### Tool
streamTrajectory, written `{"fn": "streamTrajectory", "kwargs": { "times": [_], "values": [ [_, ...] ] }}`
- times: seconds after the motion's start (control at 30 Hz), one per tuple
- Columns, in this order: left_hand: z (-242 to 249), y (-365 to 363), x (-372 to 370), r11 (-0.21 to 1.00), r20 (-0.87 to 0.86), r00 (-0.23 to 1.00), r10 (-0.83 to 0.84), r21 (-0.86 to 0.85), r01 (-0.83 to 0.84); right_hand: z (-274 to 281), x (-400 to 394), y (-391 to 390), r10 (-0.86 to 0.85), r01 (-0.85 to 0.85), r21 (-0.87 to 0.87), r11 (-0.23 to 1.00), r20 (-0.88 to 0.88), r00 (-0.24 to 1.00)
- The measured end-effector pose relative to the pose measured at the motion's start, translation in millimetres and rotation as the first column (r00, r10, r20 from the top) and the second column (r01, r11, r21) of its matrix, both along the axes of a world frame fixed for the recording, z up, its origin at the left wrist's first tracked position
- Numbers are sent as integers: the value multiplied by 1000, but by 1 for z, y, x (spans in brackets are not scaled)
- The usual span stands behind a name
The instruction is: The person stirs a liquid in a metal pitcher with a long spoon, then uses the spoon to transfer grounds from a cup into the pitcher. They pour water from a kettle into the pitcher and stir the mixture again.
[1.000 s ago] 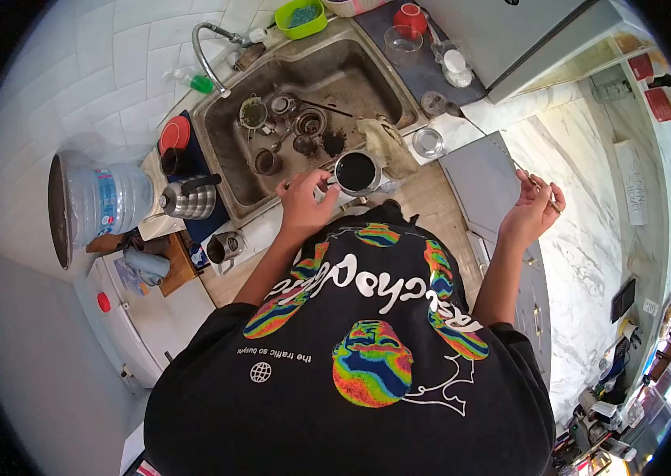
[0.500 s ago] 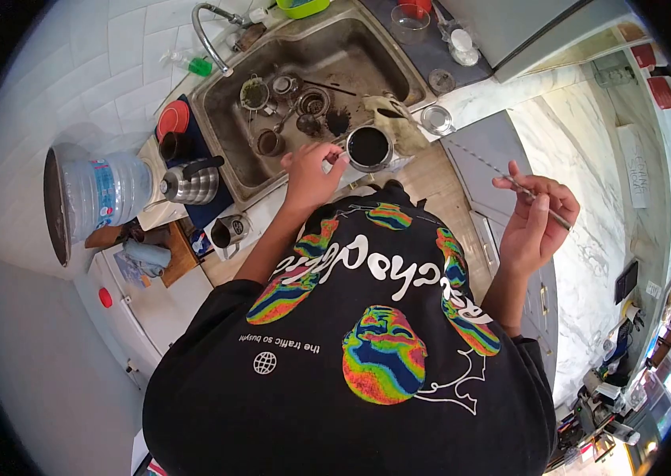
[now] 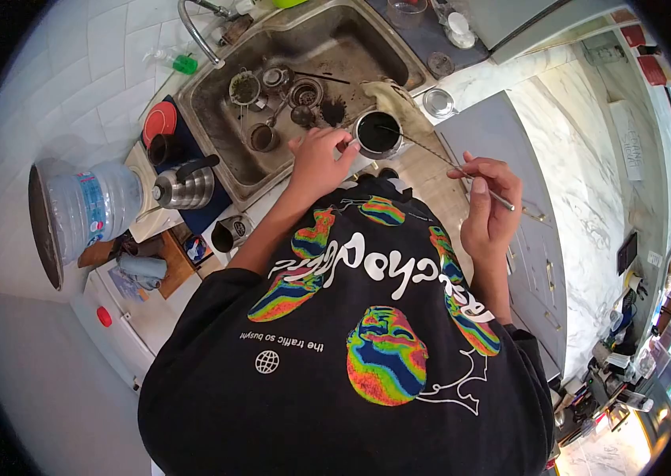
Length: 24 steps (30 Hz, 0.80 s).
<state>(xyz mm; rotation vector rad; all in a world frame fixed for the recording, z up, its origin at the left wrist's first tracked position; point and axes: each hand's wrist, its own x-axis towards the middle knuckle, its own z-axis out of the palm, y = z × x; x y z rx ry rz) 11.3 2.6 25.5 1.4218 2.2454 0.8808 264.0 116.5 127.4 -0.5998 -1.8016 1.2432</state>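
Observation:
My left hand (image 3: 321,161) is closed around the handle side of a metal pitcher (image 3: 378,133) holding dark liquid, by the front edge of the sink. In my right hand (image 3: 492,205) is a long twisted bar spoon (image 3: 439,155), gripped near its upper end between thumb and fingers. The spoon's far end reaches over the pitcher's rim into the dark liquid, where its tip is hidden. A beige cloth (image 3: 399,107) hangs over the sink's edge just behind the pitcher.
The sink (image 3: 272,67) contains a strainer (image 3: 245,88), a small cup (image 3: 262,137) and dark grounds (image 3: 333,109). A faucet (image 3: 201,40) arches over its left corner. To the left stand a gooseneck kettle (image 3: 189,187) and a large water bottle (image 3: 97,202). A glass jar or lid (image 3: 439,102) sits right.
My right hand has moved left and the bar spoon's far end has gone from outside the pitcher into it. The pitcher and my left hand have shifted slightly right in view.

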Motion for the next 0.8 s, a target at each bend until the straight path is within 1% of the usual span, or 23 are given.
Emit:
{"fn": "streamTrajectory", "kwargs": {
  "times": [0.03,0.13,0.23,0.27,0.4,0.47,0.57,0.67,0.77,0.8],
  "values": [
    [-2,0,-2,999,-17,1000,-25,21,25,-1,-2,-4,-13,13,-11,1000,6,1000],
    [1,1,-6,998,-34,998,-60,9,60,-13,-19,-13,-91,80,-123,989,-86,992],
    [1,2,-10,995,-52,994,-95,5,95,-20,-24,-10,-118,115,27,993,192,974],
    [1,3,-11,994,-49,993,-111,-27,110,-21,-24,-8,-83,61,89,994,277,957],
    [-3,4,-12,993,-15,993,-114,-14,114,-15,-30,-11,-88,56,93,994,386,918],
    [-5,4,-10,995,24,995,-94,-13,95,-13,-31,-11,-92,49,112,992,421,902],
    [2,3,-11,990,50,992,-117,-73,120,-10,-29,-12,-68,24,109,994,413,908],
    [1,3,-11,991,43,992,-121,-53,123,-10,-29,-14,-66,-4,145,989,479,875],
    [-14,3,-12,994,51,993,-104,38,103,-11,-32,-12,-22,-85,231,969,425,905],
    [-15,3,-13,993,55,992,-109,45,107,-11,-32,-12,-10,-102,233,967,435,900]
  ]
}}
